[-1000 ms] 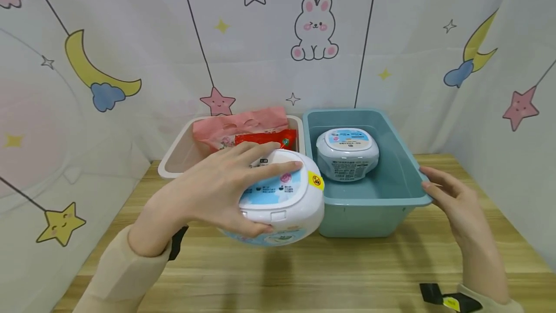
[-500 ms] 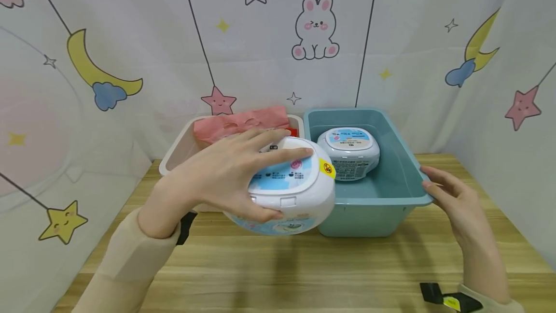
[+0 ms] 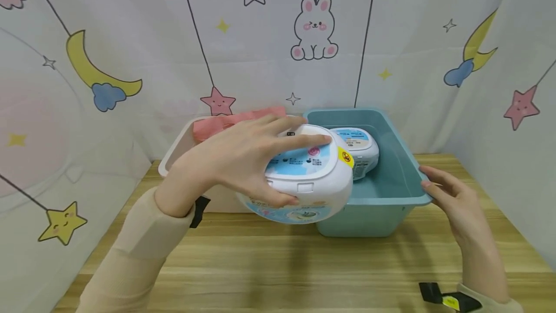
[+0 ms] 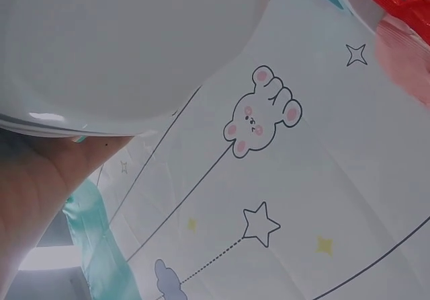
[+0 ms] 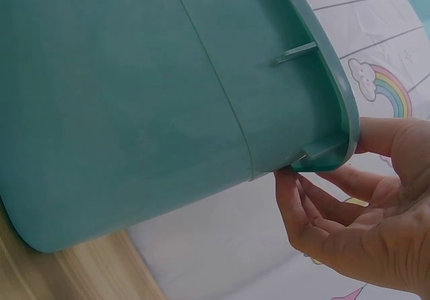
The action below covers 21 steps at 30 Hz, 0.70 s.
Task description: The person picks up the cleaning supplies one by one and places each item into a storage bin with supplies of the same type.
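Note:
My left hand (image 3: 243, 153) grips a white plastic tub (image 3: 321, 192) from above, thumb on the near side and fingers spread over its blue-labelled lid. The tub hangs tilted in the air, in front of the near left corner of a teal bin (image 3: 360, 219). Inside that bin stands a similar white tub (image 3: 365, 153), partly covered by the held one. At the bin's right rim my right hand (image 3: 456, 202) pinches the edge; the right wrist view shows thumb and fingers on either side of the lip (image 5: 351, 128). Only the held tub's smooth underside (image 4: 127, 51) fills the left wrist view.
Left of the teal bin, touching or nearly so, stands a pale bin (image 3: 173, 151) with a pink bag (image 3: 213, 127) in it. A red packet (image 4: 406, 7) shows in the left wrist view. Both bins stand on a wooden table (image 3: 226, 264) before a printed curtain (image 3: 260, 47).
My left hand has carried the white tub up and to the right, toward the teal bin, so it now hides part of the tub inside. The right hand stays on the rim.

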Tool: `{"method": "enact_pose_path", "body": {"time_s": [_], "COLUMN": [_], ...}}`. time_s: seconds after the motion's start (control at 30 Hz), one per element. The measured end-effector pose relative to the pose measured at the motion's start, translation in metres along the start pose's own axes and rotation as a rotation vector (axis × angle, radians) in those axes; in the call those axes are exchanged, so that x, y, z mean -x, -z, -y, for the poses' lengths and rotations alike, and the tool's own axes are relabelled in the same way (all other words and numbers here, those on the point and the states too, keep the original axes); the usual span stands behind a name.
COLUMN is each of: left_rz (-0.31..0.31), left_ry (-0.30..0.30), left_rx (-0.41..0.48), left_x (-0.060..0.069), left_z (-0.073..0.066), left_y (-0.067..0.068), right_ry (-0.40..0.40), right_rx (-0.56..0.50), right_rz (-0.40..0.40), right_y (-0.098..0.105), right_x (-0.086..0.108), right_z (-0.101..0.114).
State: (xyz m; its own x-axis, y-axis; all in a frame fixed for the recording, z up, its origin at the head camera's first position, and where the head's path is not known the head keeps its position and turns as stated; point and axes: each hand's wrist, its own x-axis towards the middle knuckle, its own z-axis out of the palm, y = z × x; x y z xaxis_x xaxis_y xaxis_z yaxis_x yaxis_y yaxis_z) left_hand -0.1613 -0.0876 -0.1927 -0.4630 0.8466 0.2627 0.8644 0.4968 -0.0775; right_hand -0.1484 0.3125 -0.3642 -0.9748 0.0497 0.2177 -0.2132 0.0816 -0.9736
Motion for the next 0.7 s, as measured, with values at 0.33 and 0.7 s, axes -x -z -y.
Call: {"method": "enact_pose_path", "body": {"time_s": [0.33,0.7], "left_rz": [0.001,0.028], "left_ry": [-0.052,-0.081], "left_rx": [-0.022,-0.012], "left_x": [-0.016,-0.041], "left_z": [0.002,0.001], "left_y": [0.002,0.004], "right_ry": [0.004,-0.002], "right_rx": [0.012,0.009], "right_rz": [0.004,-0.003], "right_y": [-0.002,-0.001], "right_x": [-0.003,-0.001], "right_z": [0.001,0.001]}}
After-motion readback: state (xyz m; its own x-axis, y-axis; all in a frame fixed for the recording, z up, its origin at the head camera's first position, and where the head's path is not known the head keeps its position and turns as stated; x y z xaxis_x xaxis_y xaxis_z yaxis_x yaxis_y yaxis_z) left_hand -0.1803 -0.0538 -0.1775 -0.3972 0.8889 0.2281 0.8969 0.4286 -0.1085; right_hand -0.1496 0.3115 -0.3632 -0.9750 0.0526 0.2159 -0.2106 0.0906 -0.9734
